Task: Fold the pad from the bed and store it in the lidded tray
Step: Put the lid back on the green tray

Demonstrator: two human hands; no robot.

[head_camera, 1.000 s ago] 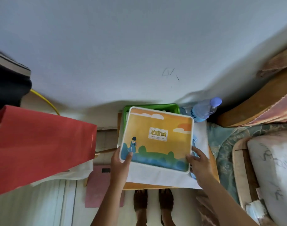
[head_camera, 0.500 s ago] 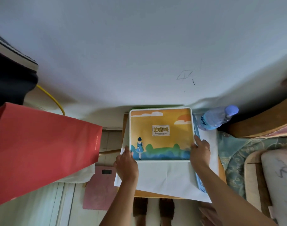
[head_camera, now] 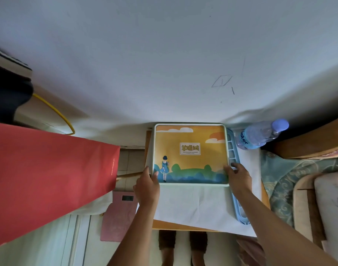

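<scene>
A square lid (head_camera: pixel 190 148) with an orange sky, green hills and a small figure in blue lies flat over the tray on the small table. The tray beneath it is hidden. My left hand (head_camera: pixel 148 184) grips the lid's near left corner. My right hand (head_camera: pixel 238 176) holds its near right corner, thumb on top. A white pad or sheet (head_camera: pixel 195 204) lies spread on the table under the lid and reaches to the near edge.
A water bottle (head_camera: pixel 260 135) lies at the table's far right. A pale blue slatted rack (head_camera: pixel 236 189) runs along the lid's right side. A red paper bag (head_camera: pixel 49 179) hangs at left, a pink scale (head_camera: pixel 117 215) sits on the floor. The bed (head_camera: pixel 308 179) is at right.
The lid was tilted with the green tray showing behind it; it has come down flat over the tray. Both hands stayed on its near corners.
</scene>
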